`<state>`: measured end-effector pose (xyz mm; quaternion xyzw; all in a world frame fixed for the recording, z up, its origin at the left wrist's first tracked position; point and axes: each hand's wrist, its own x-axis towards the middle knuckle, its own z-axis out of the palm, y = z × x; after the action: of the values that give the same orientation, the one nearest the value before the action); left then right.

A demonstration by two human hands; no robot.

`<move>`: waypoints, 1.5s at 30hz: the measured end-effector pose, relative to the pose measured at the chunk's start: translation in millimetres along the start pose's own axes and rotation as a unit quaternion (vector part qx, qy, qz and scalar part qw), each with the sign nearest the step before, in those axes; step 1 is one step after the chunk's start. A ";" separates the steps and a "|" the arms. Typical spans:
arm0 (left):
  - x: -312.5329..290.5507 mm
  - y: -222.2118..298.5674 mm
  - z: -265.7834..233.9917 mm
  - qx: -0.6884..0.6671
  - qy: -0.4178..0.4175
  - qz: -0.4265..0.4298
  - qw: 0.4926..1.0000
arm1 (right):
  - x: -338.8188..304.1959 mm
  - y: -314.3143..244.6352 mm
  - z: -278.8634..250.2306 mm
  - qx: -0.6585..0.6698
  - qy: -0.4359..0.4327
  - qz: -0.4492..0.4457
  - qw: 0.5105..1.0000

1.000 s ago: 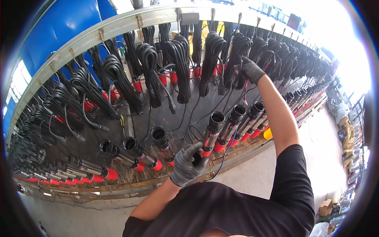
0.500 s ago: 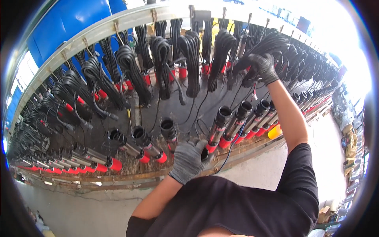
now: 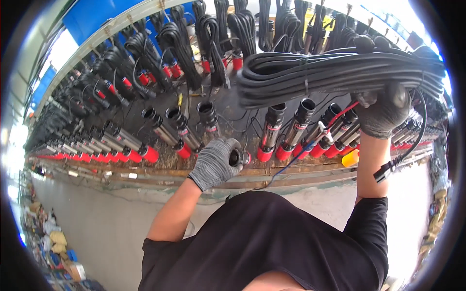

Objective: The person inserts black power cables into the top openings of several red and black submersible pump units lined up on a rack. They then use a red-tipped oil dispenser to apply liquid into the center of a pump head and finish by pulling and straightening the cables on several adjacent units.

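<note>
My right hand [image 3: 386,111], in a dark glove, is closed around a thick bundled coil of black cable [image 3: 330,72], holding it up above the bench. From the coil hang a black plug [image 3: 387,170] and, further left, a red wire with a white tag or clip [image 3: 326,131]. My left hand [image 3: 213,164], in a grey striped glove, wraps round the black end of a cylinder [image 3: 240,158] at the bench's near edge; most of that cylinder is hidden. Right beside it stands a silver pump-like cylinder [image 3: 273,127] with a black top and red base.
Similar cylinders [image 3: 208,115] line the near edge of the dark bench [image 3: 165,99] on both sides. Behind them, coiled black cables [image 3: 177,46] hang from a pale rail [image 3: 119,22]. A yellow cup-like object [image 3: 350,158] is near my right forearm. A blue cable [image 3: 291,167] crosses the edge.
The cable coil, which my right hand gripped among the hanging ones, is now lifted away and held level, nearer me. My left hand stays on the cylinder. The whole view has shifted.
</note>
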<state>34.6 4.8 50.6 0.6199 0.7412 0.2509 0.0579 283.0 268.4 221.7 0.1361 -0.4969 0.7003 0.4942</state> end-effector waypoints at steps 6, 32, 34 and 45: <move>-61.7 27.1 46.9 -0.037 0.169 -0.045 0.984 | -13.3 4.2 -28.1 0.048 -0.083 -0.009 0.995; -682.0 260.9 390.1 -0.078 0.232 -0.829 0.503 | -342.2 139.5 16.6 -0.084 -0.387 0.456 0.797; -732.1 268.8 442.9 -0.057 0.223 -0.858 0.459 | -392.5 144.7 30.2 -0.029 -0.360 0.501 0.786; -879.9 377.9 543.0 -0.267 0.160 -0.925 0.218 | -614.2 169.0 81.8 -0.222 -0.661 0.417 0.583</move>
<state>784.1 -626.6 -450.9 -0.6062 0.6769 0.2982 0.2921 410.1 -144.7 -253.4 0.2256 -0.8284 0.4141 -0.3023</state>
